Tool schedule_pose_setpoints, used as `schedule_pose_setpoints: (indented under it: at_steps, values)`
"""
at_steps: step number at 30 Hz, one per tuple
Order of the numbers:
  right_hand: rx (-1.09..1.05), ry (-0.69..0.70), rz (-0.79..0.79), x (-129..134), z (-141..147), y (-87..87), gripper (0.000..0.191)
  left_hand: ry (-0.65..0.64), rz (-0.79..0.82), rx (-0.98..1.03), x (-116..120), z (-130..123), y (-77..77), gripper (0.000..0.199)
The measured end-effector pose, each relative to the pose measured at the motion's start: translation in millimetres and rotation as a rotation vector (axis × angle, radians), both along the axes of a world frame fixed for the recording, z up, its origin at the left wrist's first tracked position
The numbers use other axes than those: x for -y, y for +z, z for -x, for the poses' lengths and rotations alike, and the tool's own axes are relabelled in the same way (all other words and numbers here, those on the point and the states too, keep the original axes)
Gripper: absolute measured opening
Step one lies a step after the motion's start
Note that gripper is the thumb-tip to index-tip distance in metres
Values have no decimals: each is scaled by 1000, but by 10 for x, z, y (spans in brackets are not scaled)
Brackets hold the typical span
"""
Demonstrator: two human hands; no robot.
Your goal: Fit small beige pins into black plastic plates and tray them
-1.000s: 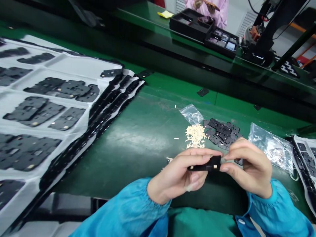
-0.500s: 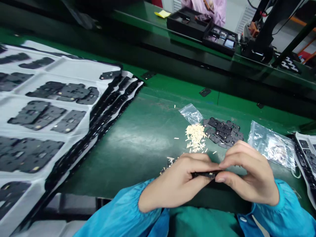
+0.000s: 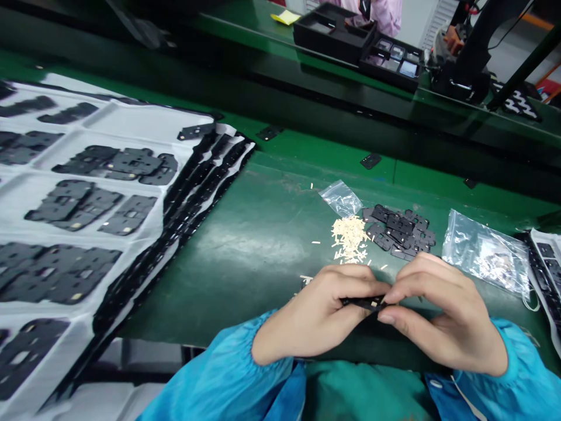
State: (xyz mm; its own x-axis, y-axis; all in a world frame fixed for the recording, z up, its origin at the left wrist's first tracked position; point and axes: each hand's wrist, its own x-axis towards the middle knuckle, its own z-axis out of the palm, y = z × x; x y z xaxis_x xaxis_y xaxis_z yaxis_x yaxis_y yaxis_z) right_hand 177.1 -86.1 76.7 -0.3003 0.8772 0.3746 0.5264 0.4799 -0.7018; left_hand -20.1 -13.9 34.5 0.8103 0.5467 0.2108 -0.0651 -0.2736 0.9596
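Observation:
A thin black plastic plate (image 3: 364, 302) is held edge-on in front of my body. My left hand (image 3: 313, 310) grips it between thumb and fingers, covering most of it. At its right end, my right hand (image 3: 442, 310) pinches with thumb and fingertips; whether a small strip is also in that pinch cannot be made out. A small pale spot shows on the plate near the right fingertips. Just beyond my hands lie a heap of small cream strips (image 3: 349, 237) and a pile of black plastic plates (image 3: 401, 231). More pieces lie partly hidden behind my left hand.
Stacked white trays (image 3: 140, 123) with black plates fill the left side. A small zip bag (image 3: 342, 199) and a larger clear bag (image 3: 484, 251) lie on the green table (image 3: 228, 251). Another tray (image 3: 543, 237) stands far right. Across the ledge, a person in pink is beside black boxes (image 3: 331, 35).
Both hands stay at the plate, which has tilted slightly, its right end showing more between the fingertips. The view has shifted a little. The person across has moved a hand.

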Motion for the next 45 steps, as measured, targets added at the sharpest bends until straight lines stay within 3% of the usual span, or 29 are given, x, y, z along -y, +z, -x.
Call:
schedule_pose_setpoints:
  at_steps: [6,13,20,25,30,35,45]
  values:
    - [32,-22,-1,3,-9,10,10,22,-51,-50,8,9,8,28]
    - [56,-16,31,12,-46,41,12,51,-227,-129,20,56,-10,40]
    - [22,33,182,-14,-82,84,9,45,-299,-195,19,68,-7,42]
    - [51,-37,273,6,-51,110,11,122,-406,-257,53,65,-42,45]
    - [90,-108,229,43,-45,114,11,267,-545,-298,56,76,-107,47]
    - [123,-80,105,1,-66,29,14,236,-502,-237,40,70,-66,46]
    - [90,-21,48,-11,-49,33,10,203,-508,-182,43,68,-53,44]
